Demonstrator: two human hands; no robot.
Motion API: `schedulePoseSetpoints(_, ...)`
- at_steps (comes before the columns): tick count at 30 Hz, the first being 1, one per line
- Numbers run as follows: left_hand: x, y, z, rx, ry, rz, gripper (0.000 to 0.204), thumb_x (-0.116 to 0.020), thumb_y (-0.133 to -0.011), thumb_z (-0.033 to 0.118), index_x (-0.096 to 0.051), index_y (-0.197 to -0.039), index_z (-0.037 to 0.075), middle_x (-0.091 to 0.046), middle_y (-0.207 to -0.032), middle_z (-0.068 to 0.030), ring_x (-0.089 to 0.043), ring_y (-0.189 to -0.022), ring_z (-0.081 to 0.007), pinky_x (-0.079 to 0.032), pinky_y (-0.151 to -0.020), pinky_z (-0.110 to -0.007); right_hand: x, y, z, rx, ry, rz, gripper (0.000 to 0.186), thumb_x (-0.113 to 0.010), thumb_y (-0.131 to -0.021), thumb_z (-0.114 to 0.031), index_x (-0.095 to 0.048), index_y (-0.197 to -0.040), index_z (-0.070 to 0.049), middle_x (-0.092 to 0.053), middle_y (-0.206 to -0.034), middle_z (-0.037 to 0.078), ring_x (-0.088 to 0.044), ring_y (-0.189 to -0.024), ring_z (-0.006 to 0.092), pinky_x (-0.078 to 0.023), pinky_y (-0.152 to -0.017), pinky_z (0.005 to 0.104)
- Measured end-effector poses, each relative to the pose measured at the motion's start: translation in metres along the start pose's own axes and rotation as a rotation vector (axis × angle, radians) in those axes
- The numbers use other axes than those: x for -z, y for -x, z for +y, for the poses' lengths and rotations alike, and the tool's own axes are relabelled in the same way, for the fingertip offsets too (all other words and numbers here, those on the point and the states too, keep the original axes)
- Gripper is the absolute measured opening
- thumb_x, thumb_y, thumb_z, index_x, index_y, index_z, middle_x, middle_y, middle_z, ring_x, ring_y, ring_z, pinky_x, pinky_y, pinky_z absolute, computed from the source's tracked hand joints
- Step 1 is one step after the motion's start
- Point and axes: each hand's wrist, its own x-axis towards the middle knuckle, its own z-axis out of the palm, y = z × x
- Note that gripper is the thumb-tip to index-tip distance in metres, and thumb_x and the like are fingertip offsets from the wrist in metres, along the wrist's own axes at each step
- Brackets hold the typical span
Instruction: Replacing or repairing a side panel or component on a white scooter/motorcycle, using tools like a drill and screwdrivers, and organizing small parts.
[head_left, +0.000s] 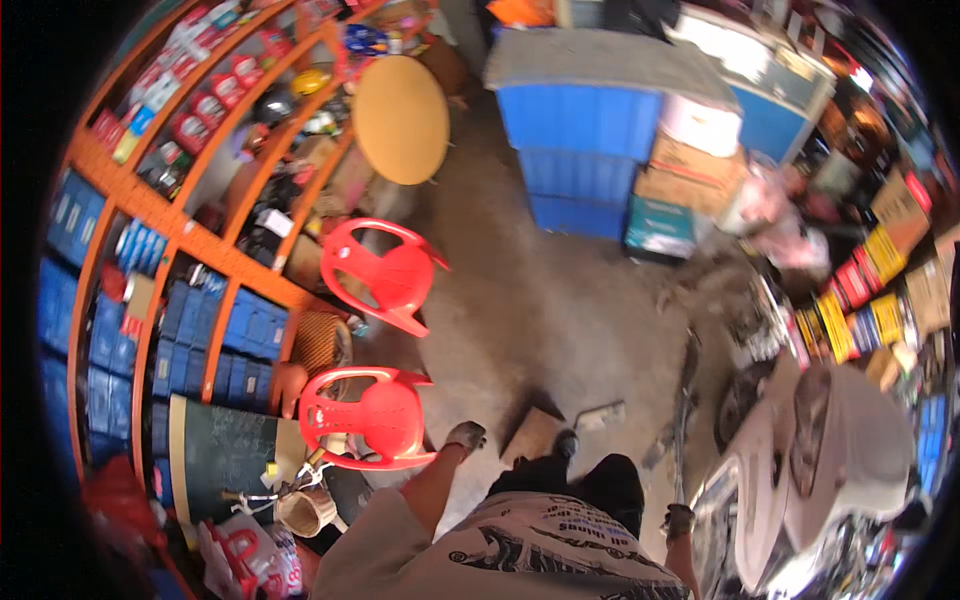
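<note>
Gloved left hand [466, 436] beside red chair [372, 417]

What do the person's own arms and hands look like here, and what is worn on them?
Both forearms are bare below loose, pale short sleeves of a T-shirt with dark printed graphics. The left hand and right hand each appear covered by a grey, worn-looking work glove. No watch or bracelet can be made out at this size.
</note>
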Motion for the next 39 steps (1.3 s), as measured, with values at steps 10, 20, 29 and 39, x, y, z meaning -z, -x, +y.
schedulePoseSetpoints(10,-0.019,-0.035,0.046,-0.174,-0.276,0.082,0.037,-0.052,-0.089,0.038,-0.073,-0.09,0.009,-0.073,-0.089,-0.0117,-0.068,-0.084,-0.0247,-0.05,-0.077,-0.038,-0.22,-0.183,-0.204,0.254,0.402,-0.319,0.009,-0.059,-0.083,-0.016,-0.065,-0.082,-0.01,-0.056,-0.065,0.004,-0.049,-0.05,0.0191,-0.042,-0.044,0.0357)
schedulePoseSetpoints(20,0.051,-0.122,0.155,0.23,0.348,0.238,0.032,-0.057,-0.093,0.031,-0.068,-0.109,0.006,-0.071,-0.099,-0.0102,-0.068,-0.083,-0.0226,-0.055,-0.07,-0.039,-0.44,-0.388,-0.312,1.12,0.822,-0.711,0.018,-0.056,-0.088,-0.024,-0.067,-0.09,-0.009,-0.061,-0.079,0.005,-0.056,-0.069,0.0187,-0.048,-0.058,0.0353)
schedulePoseSetpoints(29,0.119,-0.159,0.388,-0.223,0.562,0.384,0.031,-0.058,-0.092,0.03,-0.063,-0.112,0.007,-0.07,-0.095,-0.0084,-0.062,-0.077,-0.015,-0.049,-0.065,-0.029,-0.784,-0.256,-0.486,1.642,0.819,-1.279,0.026,-0.057,-0.09,-0.029,-0.073,-0.094,-0.009,-0.071,-0.09,0.014,-0.068,-0.076,0.0239,-0.055,-0.07,0.0426)
schedulePoseSetpoints(39,0.244,-0.183,0.438,-0.465,0.467,0.543,0.05,-0.058,-0.091,0.036,-0.051,-0.134,0.014,-0.054,-0.134,-0.0157,-0.055,-0.119,-0.0307,-0.044,-0.099,-0.047,-1.055,-0.013,-0.477,1.438,0.845,-1.771,0.023,-0.069,-0.079,-0.024,-0.071,-0.097,-0.01,-0.068,-0.085,0.01,-0.066,-0.074,0.0225,-0.054,-0.069,0.0388)
